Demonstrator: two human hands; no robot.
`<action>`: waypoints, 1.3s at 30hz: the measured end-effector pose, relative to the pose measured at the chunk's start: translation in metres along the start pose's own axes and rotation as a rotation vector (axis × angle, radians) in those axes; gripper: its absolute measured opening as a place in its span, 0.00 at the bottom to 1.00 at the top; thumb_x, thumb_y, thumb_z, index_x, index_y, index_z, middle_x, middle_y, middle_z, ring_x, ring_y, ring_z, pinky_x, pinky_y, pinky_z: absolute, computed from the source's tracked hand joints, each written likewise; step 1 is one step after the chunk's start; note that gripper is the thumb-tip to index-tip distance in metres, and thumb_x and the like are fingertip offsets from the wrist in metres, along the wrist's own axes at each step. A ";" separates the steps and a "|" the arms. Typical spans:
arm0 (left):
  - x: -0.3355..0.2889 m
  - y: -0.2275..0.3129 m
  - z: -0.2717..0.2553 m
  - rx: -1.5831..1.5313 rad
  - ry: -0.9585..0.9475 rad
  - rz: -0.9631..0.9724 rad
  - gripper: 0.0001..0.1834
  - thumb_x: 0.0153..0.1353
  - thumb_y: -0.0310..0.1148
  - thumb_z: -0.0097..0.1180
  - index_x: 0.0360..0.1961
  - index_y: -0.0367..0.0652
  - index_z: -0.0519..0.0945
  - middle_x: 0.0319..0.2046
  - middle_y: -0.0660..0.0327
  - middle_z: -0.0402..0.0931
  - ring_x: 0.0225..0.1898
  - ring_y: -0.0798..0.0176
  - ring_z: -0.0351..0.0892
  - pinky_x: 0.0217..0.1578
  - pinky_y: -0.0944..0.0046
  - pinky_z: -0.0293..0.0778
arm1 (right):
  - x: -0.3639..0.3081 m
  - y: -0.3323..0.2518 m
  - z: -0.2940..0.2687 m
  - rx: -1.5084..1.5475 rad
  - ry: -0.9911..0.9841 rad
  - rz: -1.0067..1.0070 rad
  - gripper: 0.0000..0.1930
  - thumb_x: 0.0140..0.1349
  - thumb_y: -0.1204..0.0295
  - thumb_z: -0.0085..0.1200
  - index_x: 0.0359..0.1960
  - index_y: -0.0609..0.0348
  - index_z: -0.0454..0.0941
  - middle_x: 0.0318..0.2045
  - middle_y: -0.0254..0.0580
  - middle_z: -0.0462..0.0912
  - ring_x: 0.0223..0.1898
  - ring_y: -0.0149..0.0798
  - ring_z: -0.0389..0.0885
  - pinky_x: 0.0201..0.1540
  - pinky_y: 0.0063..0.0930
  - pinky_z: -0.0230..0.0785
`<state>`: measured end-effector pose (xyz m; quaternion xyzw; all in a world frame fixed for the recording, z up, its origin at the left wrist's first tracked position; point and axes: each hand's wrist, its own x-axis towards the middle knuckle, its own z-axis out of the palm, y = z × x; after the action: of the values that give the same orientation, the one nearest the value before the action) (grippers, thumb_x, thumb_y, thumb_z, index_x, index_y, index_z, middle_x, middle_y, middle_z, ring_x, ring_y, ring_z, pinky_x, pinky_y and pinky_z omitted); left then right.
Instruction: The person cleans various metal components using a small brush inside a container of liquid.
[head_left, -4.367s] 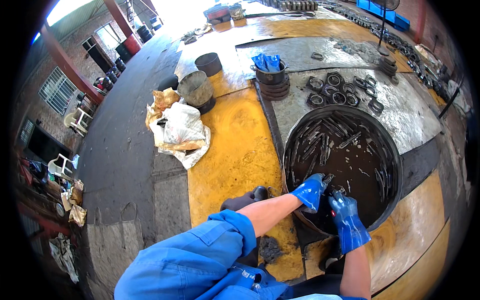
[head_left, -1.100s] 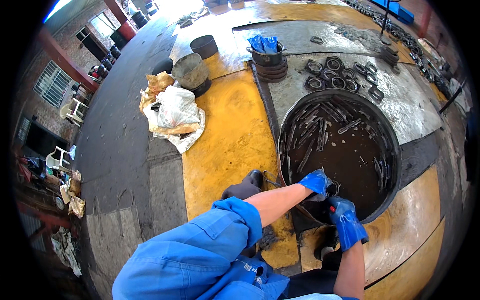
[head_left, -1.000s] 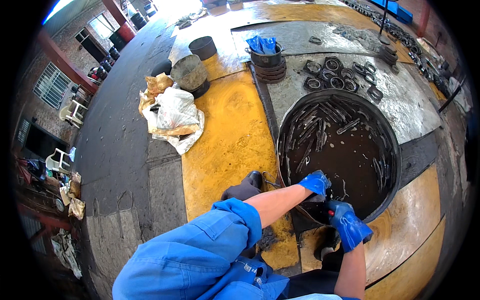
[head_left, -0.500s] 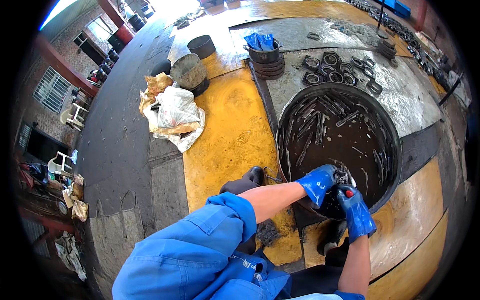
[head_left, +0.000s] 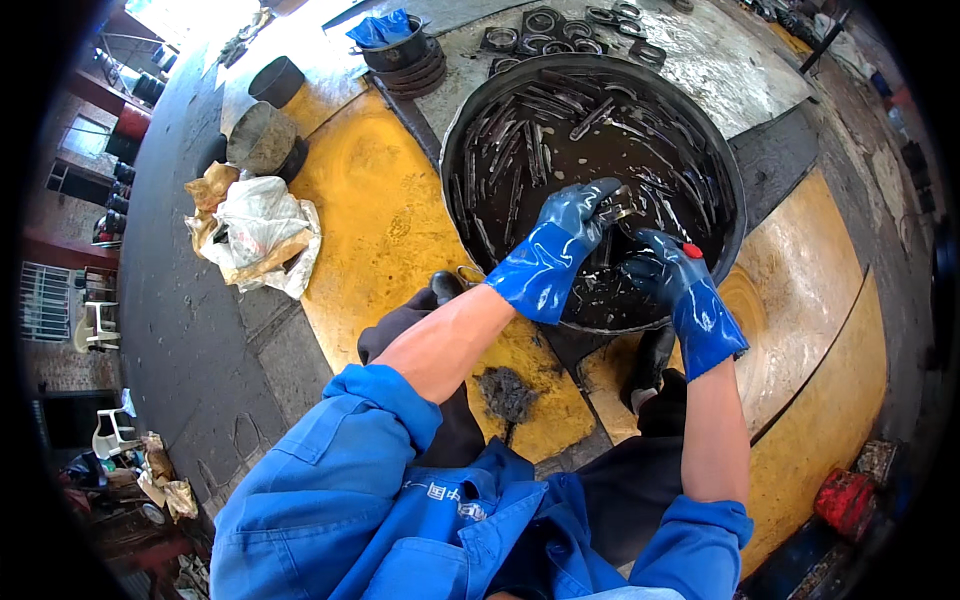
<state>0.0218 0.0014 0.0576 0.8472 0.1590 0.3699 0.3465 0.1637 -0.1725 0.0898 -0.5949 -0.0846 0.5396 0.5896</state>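
A large round black tub point(head_left: 737, 180) holds dark brown liquid with several long dark strips point(head_left: 592, 120) in it. My left hand point(head_left: 575, 225), in a blue rubber glove, is closed on a small wet, shiny piece point(head_left: 622, 208) above the liquid; its exact kind is unclear. Just to the right, my gloved right hand point(head_left: 665, 268) is closed around a tool with a red handle end point(head_left: 692, 251). The tool's working end is hidden against the dark tub. Splashes shine between the two hands.
Several dark ring-shaped parts point(head_left: 557, 47) lie on the metal sheet beyond the tub. At far left stand a pot with a blue bag point(head_left: 385, 32), a rusty bucket point(head_left: 262, 140) and a white sack point(head_left: 262, 225). A dark clump point(head_left: 506, 394) lies near my feet.
The view has shifted, so the tub sits higher and further left in the picture. My left hand now shows more fully, with the shiny piece at its fingertips. The right hand still grips the red-ended tool.
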 end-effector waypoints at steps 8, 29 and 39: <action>0.020 0.026 -0.024 0.223 -0.084 0.085 0.30 0.52 0.27 0.68 0.59 0.53 0.82 0.43 0.51 0.86 0.42 0.42 0.85 0.45 0.49 0.82 | 0.008 -0.001 -0.022 0.061 -0.126 0.015 0.20 0.73 0.62 0.55 0.62 0.56 0.78 0.50 0.48 0.84 0.49 0.52 0.86 0.54 0.50 0.80; 0.042 0.023 -0.063 -0.599 0.184 -0.242 0.18 0.72 0.32 0.61 0.59 0.37 0.80 0.51 0.56 0.85 0.50 0.63 0.82 0.55 0.63 0.76 | -0.001 -0.009 0.000 -0.197 0.123 -0.114 0.18 0.70 0.59 0.63 0.55 0.55 0.84 0.42 0.35 0.89 0.38 0.30 0.87 0.38 0.28 0.78; 0.040 0.017 -0.077 -0.800 0.322 -0.566 0.17 0.71 0.31 0.62 0.58 0.38 0.81 0.49 0.57 0.85 0.48 0.64 0.83 0.52 0.63 0.78 | -0.003 -0.012 0.018 -0.263 0.136 -0.136 0.19 0.70 0.57 0.62 0.54 0.56 0.85 0.43 0.38 0.90 0.39 0.33 0.88 0.40 0.29 0.79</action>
<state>-0.0082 0.0464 0.1278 0.5045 0.2796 0.4194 0.7010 0.1555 -0.1601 0.1057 -0.6951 -0.1547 0.4413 0.5461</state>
